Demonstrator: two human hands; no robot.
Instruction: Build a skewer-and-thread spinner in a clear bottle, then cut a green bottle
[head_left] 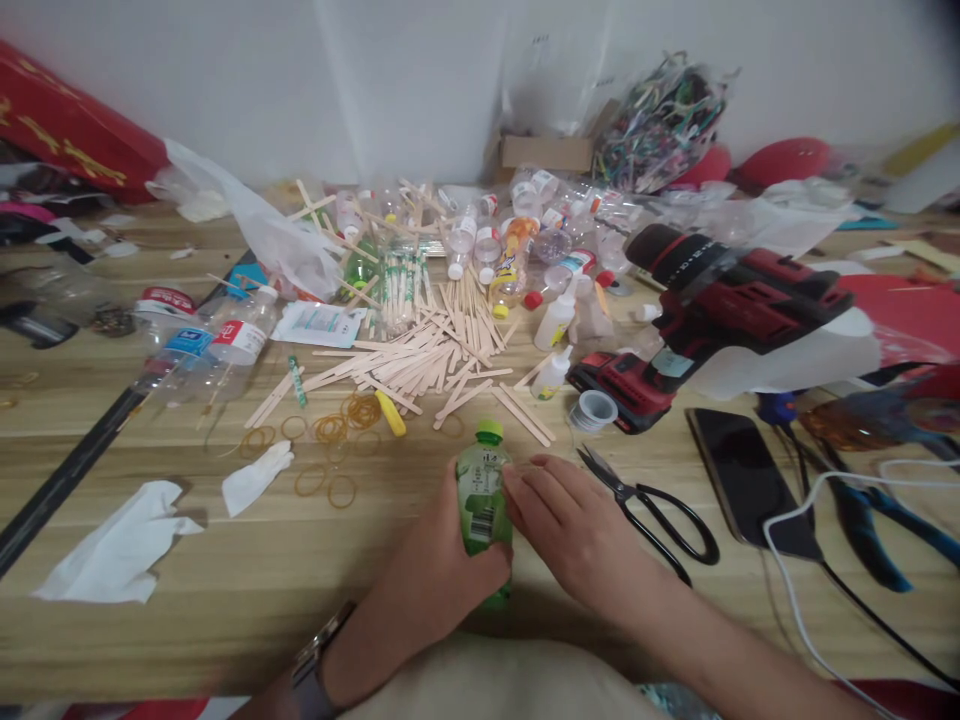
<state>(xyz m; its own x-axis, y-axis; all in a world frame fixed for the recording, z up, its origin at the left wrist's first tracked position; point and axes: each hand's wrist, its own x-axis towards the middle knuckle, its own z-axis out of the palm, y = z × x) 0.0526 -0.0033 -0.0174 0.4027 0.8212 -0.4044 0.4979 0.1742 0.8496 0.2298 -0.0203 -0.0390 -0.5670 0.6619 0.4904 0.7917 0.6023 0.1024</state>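
A green plastic bottle (480, 490) with a green cap, a printed label and a barcode stands upright before me, close to the table's front edge. My left hand (435, 560) is wrapped round its left side, with the thumb across the lower front. Against the upper right side of the label, my right hand (566, 515) presses its closed, bent fingertips; their exact grip is partly hidden. Black-handled scissors (649, 510) lie just right of my right hand. Beyond the cap are a yellow object (390, 413), several rubber bands (330, 430) and a heap of wooden sticks (420, 355).
A red and black cordless drill (705, 310) stands at the right, near a phone (750, 480), a white cable (784, 570) and blue-handled pliers (874, 520). Clear bottles (244, 330) and crumpled tissues (124, 545) lie left. More plastic bottles (517, 250) crowd the back.
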